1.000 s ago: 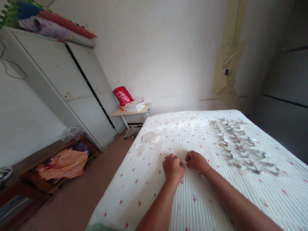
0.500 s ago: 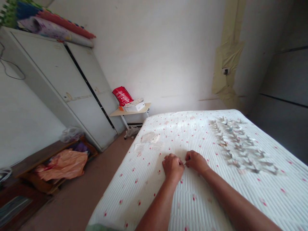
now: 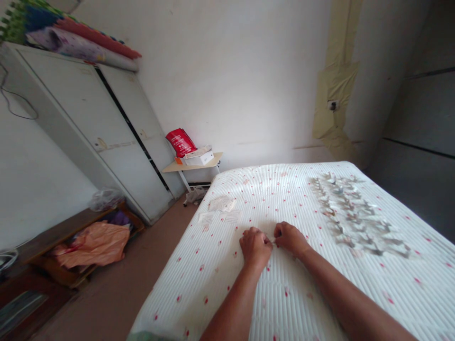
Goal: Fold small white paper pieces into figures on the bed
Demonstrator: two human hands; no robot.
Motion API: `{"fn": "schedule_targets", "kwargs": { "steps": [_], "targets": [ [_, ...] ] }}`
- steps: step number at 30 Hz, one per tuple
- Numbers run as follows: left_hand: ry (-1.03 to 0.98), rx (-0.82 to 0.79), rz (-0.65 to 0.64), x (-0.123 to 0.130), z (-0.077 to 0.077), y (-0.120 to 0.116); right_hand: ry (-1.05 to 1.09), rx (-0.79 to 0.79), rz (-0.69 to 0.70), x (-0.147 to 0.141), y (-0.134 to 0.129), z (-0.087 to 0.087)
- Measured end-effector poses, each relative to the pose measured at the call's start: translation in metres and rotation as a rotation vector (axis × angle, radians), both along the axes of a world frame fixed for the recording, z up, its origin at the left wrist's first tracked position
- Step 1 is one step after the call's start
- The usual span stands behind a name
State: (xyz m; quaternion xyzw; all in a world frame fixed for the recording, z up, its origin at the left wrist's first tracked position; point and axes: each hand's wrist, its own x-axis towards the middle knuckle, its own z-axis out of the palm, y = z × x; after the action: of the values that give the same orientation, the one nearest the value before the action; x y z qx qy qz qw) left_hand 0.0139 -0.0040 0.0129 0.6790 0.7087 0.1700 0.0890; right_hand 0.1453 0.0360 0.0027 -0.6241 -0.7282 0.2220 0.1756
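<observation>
My left hand [image 3: 255, 244] and my right hand [image 3: 289, 237] are close together, low over the quilted bedcover. Between their fingertips is a small pale piece of paper [image 3: 273, 242], mostly hidden by the fingers. Both hands are closed in a pinch on it. Left of them, several loose sheets of printed paper [image 3: 222, 203] lie flat on the cover. To the right stand rows of several small folded paper figures [image 3: 350, 208], grey and white, shaped like birds.
The bed [image 3: 209, 279] has a white striped cover with red dots. Beyond its far left corner is a small table [image 3: 170, 167] with a red bag [image 3: 180, 142] and a white box [image 3: 201, 157]. A grey cabinet [image 3: 74, 104] and a low wooden shelf [image 3: 46, 227] stand left.
</observation>
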Motion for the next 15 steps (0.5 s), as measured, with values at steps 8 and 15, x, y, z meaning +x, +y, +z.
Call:
{"fn": "schedule_targets", "kwargs": {
  "steps": [8, 15],
  "targets": [
    [-0.031, 0.013, -0.001, -0.001, -0.005, 0.001, 0.04, 0.146, 0.341, 0.011, -0.014, 0.007],
    [-0.098, 0.062, -0.062, -0.007, -0.011, -0.004, -0.012, 0.21, 0.482, 0.016, -0.008, 0.0]
  ]
}}
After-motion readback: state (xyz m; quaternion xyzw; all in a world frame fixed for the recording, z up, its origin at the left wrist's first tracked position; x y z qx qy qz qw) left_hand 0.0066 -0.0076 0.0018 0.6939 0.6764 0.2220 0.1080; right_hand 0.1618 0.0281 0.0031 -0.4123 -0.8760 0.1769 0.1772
